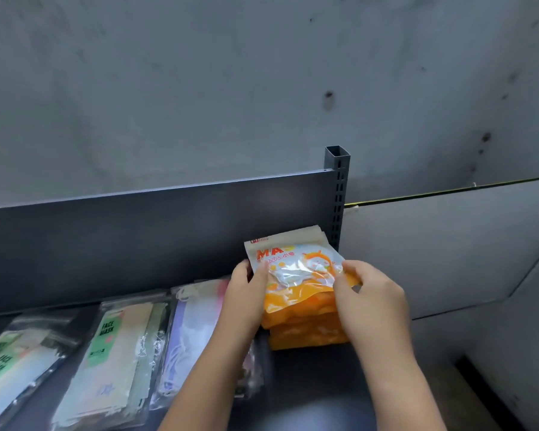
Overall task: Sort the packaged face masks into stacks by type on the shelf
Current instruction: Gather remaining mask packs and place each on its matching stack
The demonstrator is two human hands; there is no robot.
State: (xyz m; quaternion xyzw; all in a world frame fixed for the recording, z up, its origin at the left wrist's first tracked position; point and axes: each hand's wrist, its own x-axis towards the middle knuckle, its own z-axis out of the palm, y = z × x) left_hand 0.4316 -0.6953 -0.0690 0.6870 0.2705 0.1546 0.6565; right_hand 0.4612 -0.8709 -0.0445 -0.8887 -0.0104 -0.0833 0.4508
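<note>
The left hand [246, 293] and right hand [371, 290] are pinching the packet [296, 262] by its edges; squaring it over the stack [305, 331] before releasing seems wise.

Looks like a shop or its stockroom to me, can't tell which. The giveaway is the dark grey metal display shelf [308, 368] with a flat grey back panel [137, 237] and a square grey upright post punched with rows of slots [338, 194]. Sealed retail goods lie side by side on it: orange plastic mask packs [305, 325] and clear packs with green "FACE MASK" labels [112, 353]. Behind it all there's a bare, stained grey concrete wall [199, 88].
</note>
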